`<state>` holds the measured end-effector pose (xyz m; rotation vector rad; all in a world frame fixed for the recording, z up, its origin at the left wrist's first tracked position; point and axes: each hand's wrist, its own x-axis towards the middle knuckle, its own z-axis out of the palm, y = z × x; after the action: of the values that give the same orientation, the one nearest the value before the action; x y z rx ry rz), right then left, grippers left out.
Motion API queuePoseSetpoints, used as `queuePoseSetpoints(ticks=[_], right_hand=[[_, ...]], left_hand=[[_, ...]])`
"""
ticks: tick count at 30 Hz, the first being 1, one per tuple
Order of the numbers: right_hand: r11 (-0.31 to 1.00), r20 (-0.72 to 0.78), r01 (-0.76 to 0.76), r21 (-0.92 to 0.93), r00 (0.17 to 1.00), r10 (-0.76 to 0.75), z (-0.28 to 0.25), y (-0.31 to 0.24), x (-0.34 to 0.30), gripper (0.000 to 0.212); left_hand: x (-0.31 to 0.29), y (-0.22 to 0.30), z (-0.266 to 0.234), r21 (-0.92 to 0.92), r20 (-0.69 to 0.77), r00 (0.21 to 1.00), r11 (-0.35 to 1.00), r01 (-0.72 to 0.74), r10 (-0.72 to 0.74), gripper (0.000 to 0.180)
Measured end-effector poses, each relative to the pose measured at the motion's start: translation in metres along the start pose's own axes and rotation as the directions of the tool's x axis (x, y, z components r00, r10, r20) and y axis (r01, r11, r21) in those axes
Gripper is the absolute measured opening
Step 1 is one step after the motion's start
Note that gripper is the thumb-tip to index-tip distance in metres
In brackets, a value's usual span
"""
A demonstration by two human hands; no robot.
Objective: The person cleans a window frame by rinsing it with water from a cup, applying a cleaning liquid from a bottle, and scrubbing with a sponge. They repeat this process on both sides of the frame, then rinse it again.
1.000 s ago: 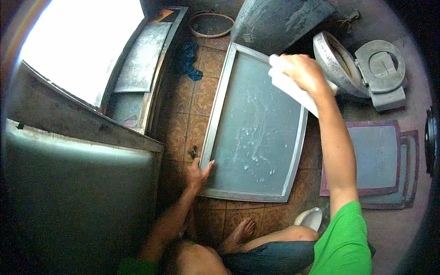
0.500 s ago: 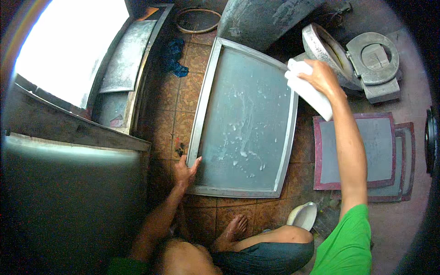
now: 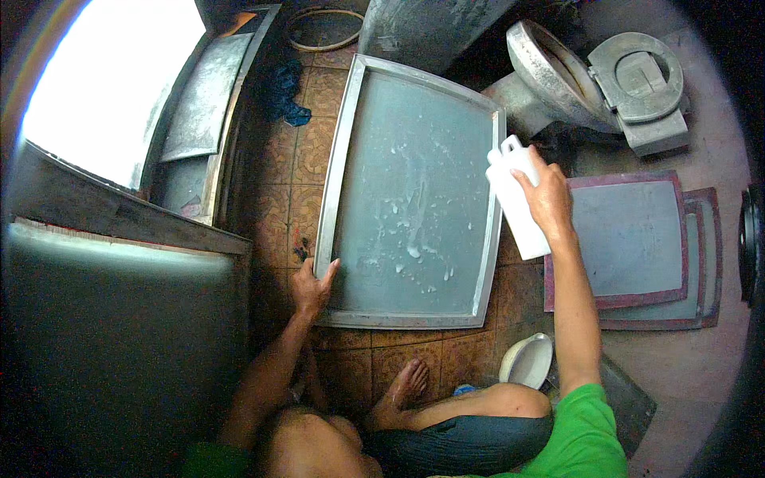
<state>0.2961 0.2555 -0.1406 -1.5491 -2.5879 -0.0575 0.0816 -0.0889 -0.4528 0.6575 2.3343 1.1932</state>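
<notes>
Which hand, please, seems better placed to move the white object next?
Probably the right hand: it grips the white object, while the left hand holds the framed screen near its lower-left corner.

No text, label, brand, number or sign can be read on anything in view.
</notes>
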Motion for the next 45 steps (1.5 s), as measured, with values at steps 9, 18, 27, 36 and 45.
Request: queuePoseSetpoints(ticks=[9,18,27,36,45], right_hand=[[0.997,0.089,-0.079,-0.023,0.993,0.080,0.079,0.075,-0.049,0.067],[0.960,-0.392,-0.055,0.276,0.905,0.165,-0.056,0.026,-0.048,0.090],[0.815,-0.062,0.061,0.576,0.998,-0.030,0.115,0.081,-0.072,0.094],[0.921,-0.310,0.172,0.350,0.949,-0.059,0.000,0.042,-0.111,0.078],[0.951,0.317,-0.224,0.211,0.937,0.150,0.080,0.056,-0.124,0.084]], left_hand=[[0.009,-0.006,0.016,0.018,-0.053,0.995,0.996,-0.089,0.090,0.054],[0.002,-0.008,-0.003,0.060,0.005,1.000,0.998,0.002,-0.002,0.051],[0.008,0.004,0.014,0.017,-0.071,0.980,0.982,-0.187,0.188,0.055],[-0.002,0.025,-0.013,0.033,0.048,0.997,0.998,0.058,-0.059,0.056],[0.005,0.012,0.003,0.006,0.048,0.999,1.000,0.002,-0.002,0.061]])
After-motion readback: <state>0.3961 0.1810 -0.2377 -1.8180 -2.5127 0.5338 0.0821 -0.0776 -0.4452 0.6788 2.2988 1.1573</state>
